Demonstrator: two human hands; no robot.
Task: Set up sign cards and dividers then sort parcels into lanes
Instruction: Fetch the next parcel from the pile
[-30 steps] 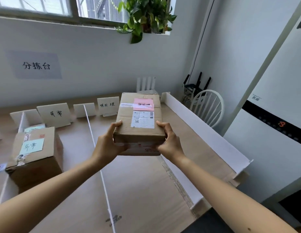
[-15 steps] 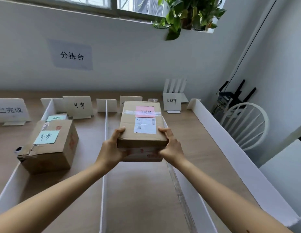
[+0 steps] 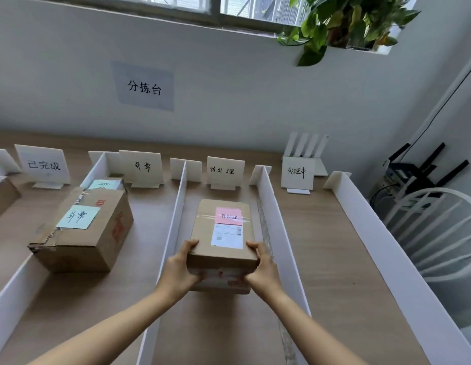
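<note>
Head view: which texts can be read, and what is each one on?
"分拣台": wall sheet
"已完成": leftmost sign card
"异常": second sign card
"待处理": third sign card
"处理中": fourth sign card
"异常": green note on large box
"待处理", faint: pink note on parcel
Shipping label on parcel: too small.
Red print on large box: blurred.

Brown parcel [image 3: 221, 242] with pink label [image 3: 228, 215]; brown box [image 3: 83, 230] with pale green label [image 3: 78, 216]; white dividers [image 3: 280, 233]; tan wood-grain surface [image 3: 331, 259]
</note>
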